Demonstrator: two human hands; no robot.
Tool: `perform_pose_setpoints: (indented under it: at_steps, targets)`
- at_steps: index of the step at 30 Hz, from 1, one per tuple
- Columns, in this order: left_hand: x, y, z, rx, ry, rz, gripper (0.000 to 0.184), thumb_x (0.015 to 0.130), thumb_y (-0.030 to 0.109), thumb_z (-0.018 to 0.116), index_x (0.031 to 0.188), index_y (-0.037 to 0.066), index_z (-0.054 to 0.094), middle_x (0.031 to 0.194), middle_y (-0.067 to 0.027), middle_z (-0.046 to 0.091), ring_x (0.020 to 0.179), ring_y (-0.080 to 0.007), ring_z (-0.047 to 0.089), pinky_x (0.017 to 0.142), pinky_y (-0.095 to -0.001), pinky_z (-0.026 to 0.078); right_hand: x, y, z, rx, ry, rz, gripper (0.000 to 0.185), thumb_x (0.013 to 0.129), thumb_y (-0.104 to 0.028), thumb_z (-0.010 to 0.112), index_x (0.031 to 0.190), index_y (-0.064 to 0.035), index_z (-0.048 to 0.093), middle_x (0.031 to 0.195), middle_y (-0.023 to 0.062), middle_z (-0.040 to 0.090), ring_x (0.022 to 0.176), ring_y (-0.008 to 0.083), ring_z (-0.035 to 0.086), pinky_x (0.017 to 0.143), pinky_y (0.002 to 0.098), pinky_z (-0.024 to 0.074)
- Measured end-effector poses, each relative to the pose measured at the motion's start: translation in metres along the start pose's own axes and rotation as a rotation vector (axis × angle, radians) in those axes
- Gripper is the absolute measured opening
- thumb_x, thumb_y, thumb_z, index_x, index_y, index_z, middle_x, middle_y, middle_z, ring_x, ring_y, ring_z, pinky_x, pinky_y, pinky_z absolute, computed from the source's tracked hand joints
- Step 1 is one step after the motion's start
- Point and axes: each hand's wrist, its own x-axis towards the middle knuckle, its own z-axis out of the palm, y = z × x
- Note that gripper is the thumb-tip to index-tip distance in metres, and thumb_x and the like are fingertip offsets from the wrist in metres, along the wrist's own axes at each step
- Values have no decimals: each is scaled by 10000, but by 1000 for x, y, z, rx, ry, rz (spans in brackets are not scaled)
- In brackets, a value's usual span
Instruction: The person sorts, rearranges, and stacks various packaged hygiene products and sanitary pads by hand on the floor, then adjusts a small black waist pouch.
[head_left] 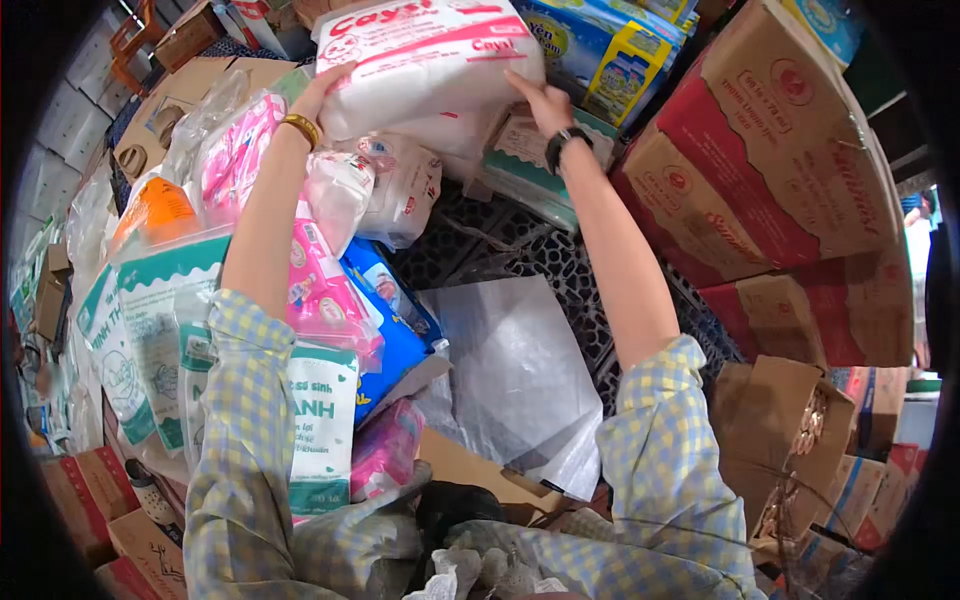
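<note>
A large white plastic-wrapped pack [430, 70] with red "Caysi" lettering is between my hands at the top of the view. My left hand [318, 98] grips its left side, thumb on the front and the other fingers mostly hidden. At the lower right edge, my right hand [545, 108] presses its fingers onto the wrapping. Beneath and behind it is more white packaging. Just below my right hand lies a green-and-white pack [535, 165]. Smaller white wrapped packs [400, 190] sit below the big one, near my left forearm.
Pink packs [315, 270], a blue pack [385, 310] and green-and-white bags [165, 330] are heaped on the left. A clear plastic sheet [515, 370] lies on the patterned floor. Stacked cartons [770, 150] stand right, beside an open box [775, 430] and blue-yellow packs [610, 55].
</note>
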Motion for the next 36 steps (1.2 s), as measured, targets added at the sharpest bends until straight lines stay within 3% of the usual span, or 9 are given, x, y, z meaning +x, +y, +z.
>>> perform_pose_setpoints:
  at_steps: [7,11,16,18,20,23,28,34,36]
  targets:
    - [-81,-46,72,83,-242,54,367,677,241,662,978,51,571,885,-80,594,764,-181,580,673,-302,481,-155,-33,-113,753,-131,362,673,719,-612,414,1135,-85,440,1044,125,520,848,251,551,743,405,451]
    - [-200,-103,141,195,-55,330,807,558,246,756,1139,-37,272,976,-209,520,910,-232,532,788,-316,429,-277,-29,-196,705,36,836,702,717,-611,421,1164,-69,410,1105,123,481,984,303,471,834,453,381]
    - [-280,-121,157,575,-126,424,752,559,265,732,1106,-36,312,1036,-240,476,951,-302,504,807,-354,413,-354,-70,-231,488,125,695,764,712,-616,430,1184,-18,367,1138,142,454,1005,304,459,828,443,376]
    - [-299,-132,162,859,-264,921,720,567,335,709,1105,-4,371,982,-168,490,903,-291,514,769,-328,421,-359,-72,-215,134,286,471,714,732,-564,462,1151,10,395,1100,146,482,964,269,489,822,393,384]
    - [-334,-145,164,949,-675,972,719,568,337,695,1135,28,378,931,-160,487,864,-320,505,751,-357,416,-359,-71,-204,-48,354,352,689,742,-538,478,1134,23,409,1081,147,495,944,251,504,819,368,388]
    - [-353,-142,168,1099,-726,1020,718,595,325,678,1172,46,353,936,-169,478,833,-317,496,744,-371,412,-365,-60,-190,-91,536,-266,521,762,-382,554,1076,23,460,984,105,550,861,182,534,788,288,400]
    - [-294,-117,149,975,-1082,894,733,610,373,678,1187,33,380,878,-132,493,826,-260,505,722,-338,420,-387,-53,-190,-10,347,40,401,744,-226,607,1039,20,494,945,62,563,844,130,523,766,248,396]
    - [-121,-91,101,1195,-275,485,664,665,347,654,1203,62,389,1076,-166,458,957,-230,471,801,-356,407,-379,-42,-172,215,421,-89,385,712,-166,614,1028,23,501,948,64,559,828,121,524,742,253,403]
    - [-102,-100,109,1449,92,733,593,687,334,627,1189,102,413,1161,-165,389,1047,-272,400,816,-445,377,-378,-45,-161,250,408,-109,377,710,-158,610,1024,23,504,945,65,559,826,122,524,742,253,403]
